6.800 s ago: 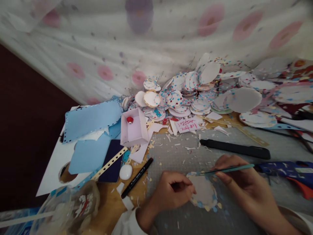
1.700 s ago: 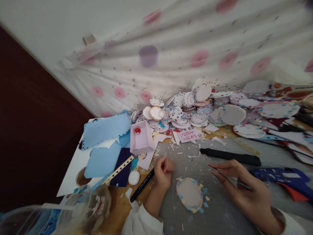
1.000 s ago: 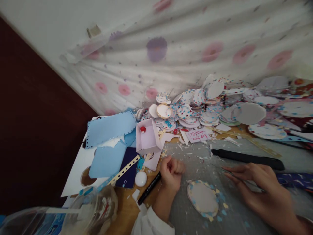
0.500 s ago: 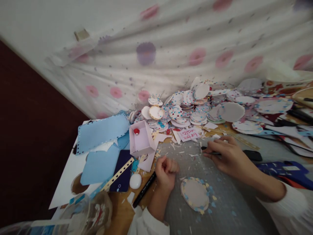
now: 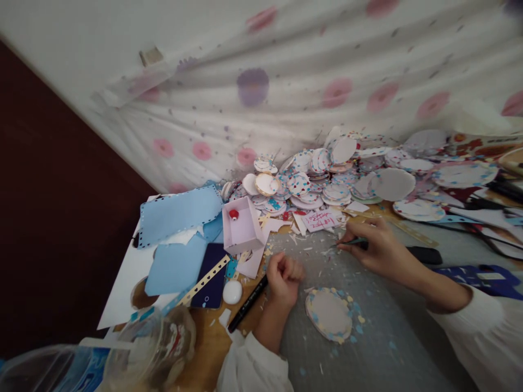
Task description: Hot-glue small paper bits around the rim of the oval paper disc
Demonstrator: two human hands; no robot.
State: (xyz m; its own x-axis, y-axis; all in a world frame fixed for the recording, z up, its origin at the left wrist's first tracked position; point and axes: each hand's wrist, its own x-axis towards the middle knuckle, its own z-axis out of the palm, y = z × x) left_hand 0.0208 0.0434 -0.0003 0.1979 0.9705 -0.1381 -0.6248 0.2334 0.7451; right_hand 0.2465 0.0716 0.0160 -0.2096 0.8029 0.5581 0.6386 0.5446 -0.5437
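Observation:
My left hand (image 5: 285, 275) rests curled in a loose fist on the grey cutting mat (image 5: 368, 348), just left of an oval card piece (image 5: 329, 314) edged with blue and yellow dots. What the fist holds, if anything, is hidden. My right hand (image 5: 378, 247) is stretched forward over the mat and pinches a thin teal-handled tool (image 5: 347, 243), its tip pointing left near paper scraps. A black marker (image 5: 247, 304) lies beside the left wrist.
A heap of dotted paper discs (image 5: 322, 179) lies against the curtain. A small pink box (image 5: 242, 233) with a red bead, blue paper sheets (image 5: 180, 215), a black knife handle (image 5: 425, 254), a blue glue gun (image 5: 482, 275) and a clear bag (image 5: 151, 351) surround the mat.
My right hand has reached forward from beside the oval piece to the mat's far edge, carrying the thin tool. My left hand let go of the oval piece and stayed curled beside it.

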